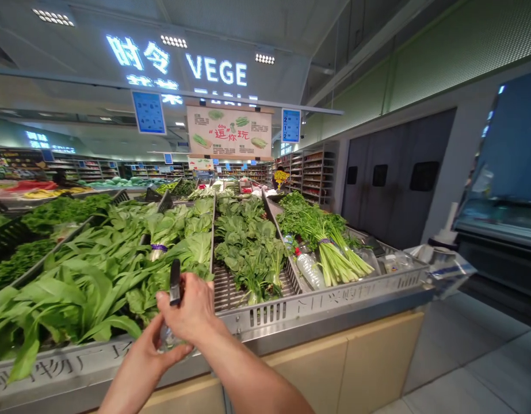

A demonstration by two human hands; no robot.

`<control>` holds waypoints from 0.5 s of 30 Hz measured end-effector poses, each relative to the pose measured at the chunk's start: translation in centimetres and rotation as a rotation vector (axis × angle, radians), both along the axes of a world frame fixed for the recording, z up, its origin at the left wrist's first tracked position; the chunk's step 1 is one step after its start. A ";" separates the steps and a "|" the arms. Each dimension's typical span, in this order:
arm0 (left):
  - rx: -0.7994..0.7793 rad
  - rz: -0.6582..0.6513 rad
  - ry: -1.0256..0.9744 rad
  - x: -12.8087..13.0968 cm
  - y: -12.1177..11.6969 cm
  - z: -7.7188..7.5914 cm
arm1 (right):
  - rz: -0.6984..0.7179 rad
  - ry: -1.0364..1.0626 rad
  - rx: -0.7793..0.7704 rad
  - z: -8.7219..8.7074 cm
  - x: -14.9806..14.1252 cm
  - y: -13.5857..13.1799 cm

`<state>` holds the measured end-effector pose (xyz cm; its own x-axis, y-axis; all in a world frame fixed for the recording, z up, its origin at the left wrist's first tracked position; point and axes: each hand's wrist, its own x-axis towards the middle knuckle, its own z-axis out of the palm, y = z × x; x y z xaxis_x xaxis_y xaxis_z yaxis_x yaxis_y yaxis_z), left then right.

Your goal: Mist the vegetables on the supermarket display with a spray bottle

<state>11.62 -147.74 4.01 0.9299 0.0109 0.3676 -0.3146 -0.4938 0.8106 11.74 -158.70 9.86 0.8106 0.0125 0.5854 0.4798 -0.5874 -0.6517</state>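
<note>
Right hand (195,307): closed, thumb and fingers gripping a black stick (175,282). The stick stands nearly upright, its upper part clear of the thumb. Left hand (145,352): below and to the left of the right hand, fingers and thumb curved around a clear item (168,339). Most of this item is hidden by the hands; its type cannot be told, nor whether it joins the stick. Both items are located in front of the produce stand, above its metal ledge (291,336).

Left section of the stand: long greens (88,276), with leaves hanging over the front edge. A bunch behind the hands carries a purple band (158,248). Middle section: dark greens (243,236) in a grey crate (265,315), with part of the slatted base exposed at the front. Right section: celery (343,259), tied, stalks facing forward; a plastic bottle (309,267) lies just beside it on the left.

Overhead: a printed banner (229,131) between two blue screens (148,112). Right background: dark doors (390,184) with small windows
</note>
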 end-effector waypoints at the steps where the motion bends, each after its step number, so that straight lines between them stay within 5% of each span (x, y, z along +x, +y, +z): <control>1: -0.010 -0.001 -0.007 0.1 -0.2 -0.2 | 0.016 -0.002 -0.003 -0.1 0.1 -0.2; 9: 0.010 -0.003 0.015 2.3 -2.3 0.5 | 0.093 0.052 -0.014 0.8 1.6 -2.8; 13: -0.137 0.005 0.049 3.7 -3.9 1.2 | 0.137 -0.014 0.023 1.6 2.0 -8.6; 15: -0.167 0.050 0.056 4.7 -4.3 0.8 | 0.025 -0.054 0.124 1.4 2.8 -13.7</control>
<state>16.36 -152.07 4.80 0.9456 0.1144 0.3045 -0.2451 -0.3650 0.8982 14.51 -172.38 11.23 0.7782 -0.0430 0.6265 0.5293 -0.4919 -0.6913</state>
